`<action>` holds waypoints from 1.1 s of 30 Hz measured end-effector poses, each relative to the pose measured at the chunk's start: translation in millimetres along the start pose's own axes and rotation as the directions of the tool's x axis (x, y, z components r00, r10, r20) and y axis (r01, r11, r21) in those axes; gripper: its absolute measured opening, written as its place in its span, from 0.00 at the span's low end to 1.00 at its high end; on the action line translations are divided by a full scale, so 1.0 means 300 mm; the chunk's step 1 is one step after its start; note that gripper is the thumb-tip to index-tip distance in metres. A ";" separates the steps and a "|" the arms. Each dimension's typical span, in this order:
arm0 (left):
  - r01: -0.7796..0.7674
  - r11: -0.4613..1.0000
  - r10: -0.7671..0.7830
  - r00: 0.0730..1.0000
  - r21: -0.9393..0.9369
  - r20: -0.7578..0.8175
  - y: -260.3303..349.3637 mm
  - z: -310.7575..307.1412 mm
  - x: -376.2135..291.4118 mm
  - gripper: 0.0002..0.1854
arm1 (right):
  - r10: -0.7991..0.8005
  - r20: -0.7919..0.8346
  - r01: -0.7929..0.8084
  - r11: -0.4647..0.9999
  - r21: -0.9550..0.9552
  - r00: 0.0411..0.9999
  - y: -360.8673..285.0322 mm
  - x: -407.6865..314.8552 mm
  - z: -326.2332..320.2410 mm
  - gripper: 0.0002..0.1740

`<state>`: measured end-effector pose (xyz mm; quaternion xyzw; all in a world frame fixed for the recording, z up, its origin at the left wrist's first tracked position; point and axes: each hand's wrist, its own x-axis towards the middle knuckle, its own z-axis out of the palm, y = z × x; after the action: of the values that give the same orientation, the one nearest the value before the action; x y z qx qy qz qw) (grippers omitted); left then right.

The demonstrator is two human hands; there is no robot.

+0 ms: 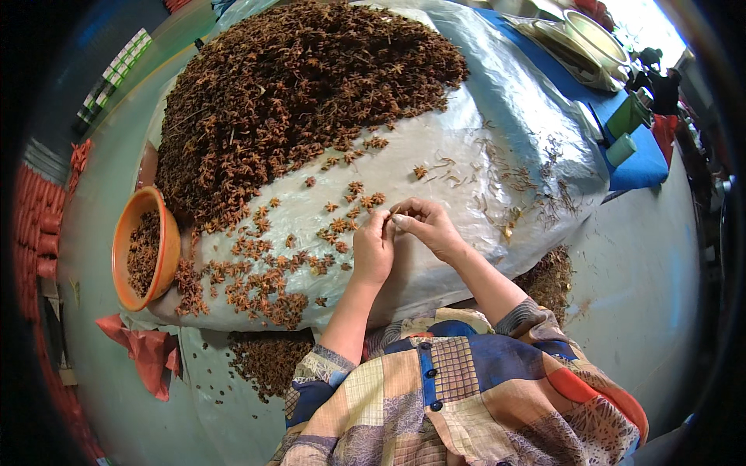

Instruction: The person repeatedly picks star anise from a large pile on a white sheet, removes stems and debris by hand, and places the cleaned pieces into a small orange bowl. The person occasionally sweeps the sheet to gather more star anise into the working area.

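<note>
My left hand and my right hand meet fingertip to fingertip above a plastic-covered table. Between the fingertips shows a small brown piece, mostly hidden; it looks like part of a star anise pod. Just left of the hands lie loose star anise pods. A big heap of star anise covers the far left of the table. More pods are spread along the near left edge. Thin stems are scattered to the right of my hands.
An orange plastic bowl with star anise tilts at the left edge. Beyond the right side stand a green container, a light green cup and a pale basin on blue cloth. Piles of plant matter lie on the floor. People are at the far right.
</note>
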<state>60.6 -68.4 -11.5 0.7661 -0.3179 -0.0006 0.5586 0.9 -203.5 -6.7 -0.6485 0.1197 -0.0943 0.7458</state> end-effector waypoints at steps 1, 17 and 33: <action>-0.068 0.996 0.068 0.998 0.055 -0.003 0.015 0.004 -0.006 0.04 | -0.057 0.005 0.057 0.996 -0.064 0.998 0.002 -0.001 -0.015 0.06; -0.052 0.974 0.026 0.993 0.222 0.117 0.044 -0.017 -0.033 0.07 | -0.302 0.130 0.326 0.798 -0.507 0.944 0.016 -0.006 -0.054 0.06; -0.142 0.785 0.177 0.984 0.602 0.002 -0.028 -0.148 -0.033 0.04 | -0.298 -0.093 -0.005 0.284 -0.959 0.950 -0.023 0.316 -0.249 0.17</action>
<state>72.7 -24.1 -5.5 0.8735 -0.3499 0.1681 0.2938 68.9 -303.2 -15.0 -0.9528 0.1857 -0.1558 0.1827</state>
